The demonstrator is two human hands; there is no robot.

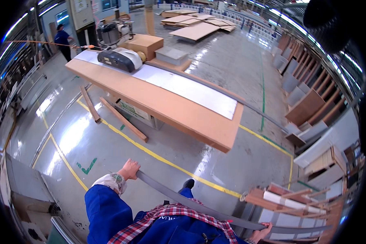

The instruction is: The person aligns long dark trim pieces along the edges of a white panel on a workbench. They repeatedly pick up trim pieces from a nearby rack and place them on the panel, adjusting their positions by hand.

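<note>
A long, narrow grey strip (191, 205) runs across the front of my body, from my left hand out past my right. My left hand (129, 168) is closed around its left end. Farther along, low on the right, my right hand (261, 232) grips the same strip, partly hidden by it. Ahead of me stands a long brown-topped worktable (166, 105) with a white panel (191, 91) set into its top. A machine head with a black and cream housing (120, 60) sits over the table's left part.
Two wooden bars (124, 119) lean beside the table's base. Yellow lines (162, 157) mark the floor. Racks of upright boards (313, 93) line the right, with stacked panels (288, 203) nearer me. Flat sheets (195, 30) lie far ahead. A person in dark blue (62, 38) stands far left.
</note>
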